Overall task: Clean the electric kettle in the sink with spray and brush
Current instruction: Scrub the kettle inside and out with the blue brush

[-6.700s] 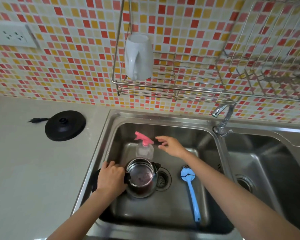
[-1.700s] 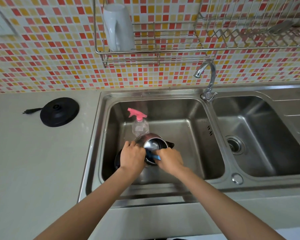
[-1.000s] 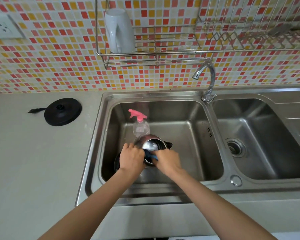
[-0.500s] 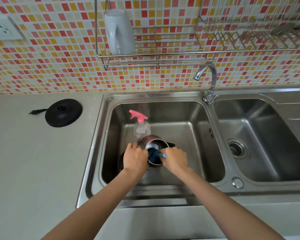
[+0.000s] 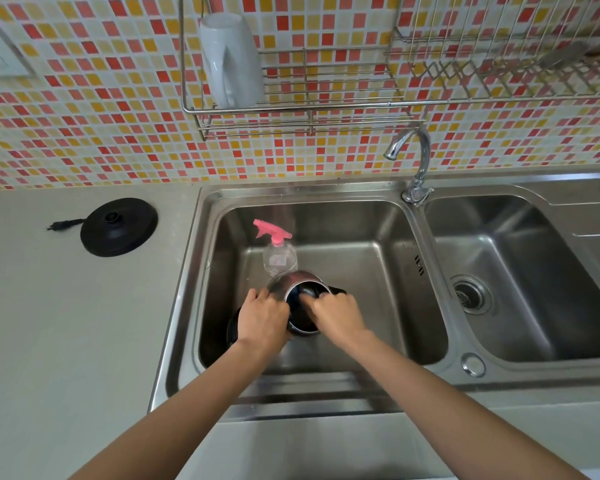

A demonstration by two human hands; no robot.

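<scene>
Steel kettle [image 5: 280,284] sits low in the left basin of the sink [image 5: 378,233], tipped so its open mouth faces up and toward the person, with its bottom pointing away toward the spray bottle [image 5: 279,259] standing just behind it. The left hand [image 5: 262,318] grips the kettle's left side, fingers curled over the wall where the handle appears to be, and a black lid [image 5: 233,330] hangs open beneath the wrist. The right hand [image 5: 336,315] is at the mouth's right edge, fingers curled tight. It seems to hold the brush [image 5: 305,292], whose handle is hidden; only a dark shape shows inside the mouth.

I judge this to be the scrubbing step. What matters is that the kettle's long axis runs from the mouth near the person down toward the back of the basin. The right hand is the nearer one to the opening and lies just right of that axis. Strokes would have to go in along that line, while the left hand keeps the tilt from rolling. The kettle's black base [image 5: 118,226] rests on the bench, well apart from the sink.
</scene>
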